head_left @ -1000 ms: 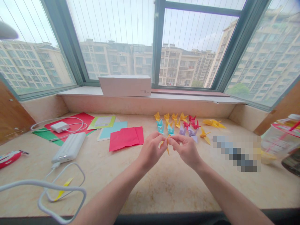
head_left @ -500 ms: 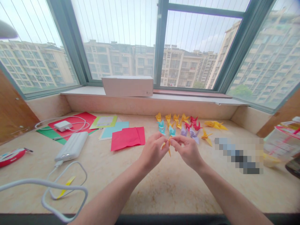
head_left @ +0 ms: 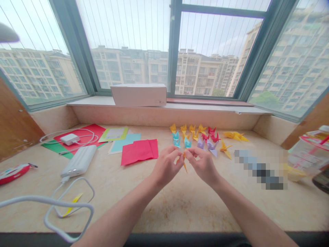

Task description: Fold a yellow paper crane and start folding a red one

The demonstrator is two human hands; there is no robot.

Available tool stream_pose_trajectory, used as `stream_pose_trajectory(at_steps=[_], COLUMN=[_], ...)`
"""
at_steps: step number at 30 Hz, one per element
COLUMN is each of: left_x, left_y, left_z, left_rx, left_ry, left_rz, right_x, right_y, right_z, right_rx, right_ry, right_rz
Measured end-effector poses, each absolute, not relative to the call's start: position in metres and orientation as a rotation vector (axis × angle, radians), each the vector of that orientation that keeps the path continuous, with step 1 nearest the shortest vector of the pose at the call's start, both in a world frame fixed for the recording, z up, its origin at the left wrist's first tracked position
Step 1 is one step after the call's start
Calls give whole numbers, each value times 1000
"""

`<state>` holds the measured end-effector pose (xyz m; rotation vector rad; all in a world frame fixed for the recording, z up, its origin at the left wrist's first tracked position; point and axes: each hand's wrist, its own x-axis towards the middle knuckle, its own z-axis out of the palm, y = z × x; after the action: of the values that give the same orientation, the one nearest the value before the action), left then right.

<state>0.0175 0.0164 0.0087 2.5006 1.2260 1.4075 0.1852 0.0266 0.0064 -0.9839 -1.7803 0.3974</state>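
Observation:
Between my fingertips is a small orange-yellow folded paper piece (head_left: pixel 185 166), one thin point of it hanging down; the rest is mostly hidden by fingers. My left hand (head_left: pixel 168 163) pinches it from the left. On the other side, my right hand (head_left: pixel 202 163) grips it with thumb and fingertips. Just beyond my hands stand small folded paper cranes: several yellow cranes (head_left: pixel 192 129), red cranes (head_left: pixel 215 137), blue cranes (head_left: pixel 176 136) and purple cranes (head_left: pixel 212 148). One yellow crane (head_left: pixel 225 150) sits apart to the right, near a heap of yellow folded paper (head_left: pixel 235 136).
Left of my hands lie red paper sheets (head_left: pixel 138 152), a light blue sheet (head_left: pixel 125 143) and a white power bank (head_left: pixel 79 161) with a looped cable (head_left: pixel 89 209). At right stand a plastic cup (head_left: pixel 307 151) and a blurred-out object (head_left: pixel 262 169). A white box (head_left: pixel 138 96) rests on the sill.
Both hands stay pinched on the folded paper, with only slight finger movement. The whole view has shifted a little.

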Motion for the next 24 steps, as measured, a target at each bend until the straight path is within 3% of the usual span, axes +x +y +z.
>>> stream_pose_trajectory(at_steps=[11, 24], left_x=[19, 19], left_y=[20, 21], left_z=[5, -3], left_rx=[2414, 2286], left_ry=[1129, 1073], left_rz=[1399, 1385], right_x=[188, 189], right_y=[25, 35], right_z=[13, 13], right_rx=[-997, -905], right_ry=[-1759, -1430], right_rz=[430, 893])
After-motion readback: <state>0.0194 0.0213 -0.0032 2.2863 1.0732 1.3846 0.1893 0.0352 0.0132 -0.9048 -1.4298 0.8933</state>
